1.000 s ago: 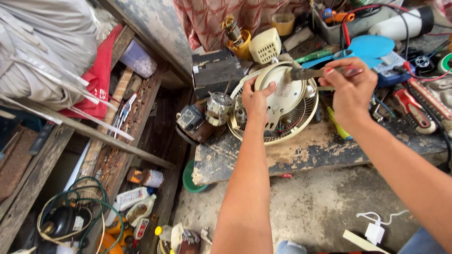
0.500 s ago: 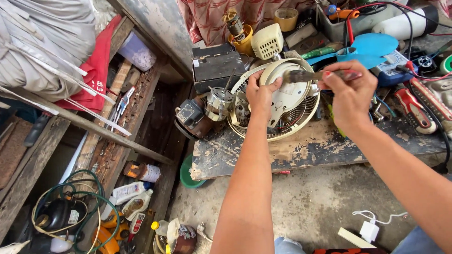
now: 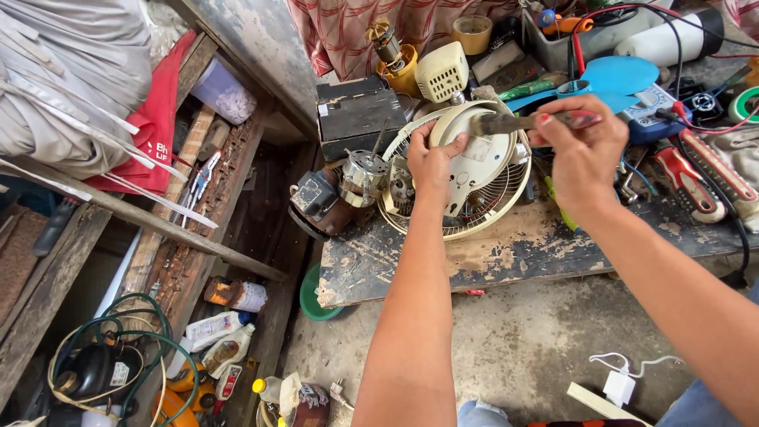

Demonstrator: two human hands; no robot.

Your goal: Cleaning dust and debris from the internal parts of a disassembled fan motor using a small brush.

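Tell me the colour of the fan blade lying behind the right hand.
Light blue fan blade, seen in the head view, just beyond the right hand.

worn wooden board (image 3: 506, 253) bears fan guard (image 3: 474, 202), motor (image 3: 320, 202)

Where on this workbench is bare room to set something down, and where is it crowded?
Bare board runs along the bench's near edge, below the fan grille that the left hand steadies. The back and right side are crowded: the right hand with its brush, red-handled tools, the blue blade.
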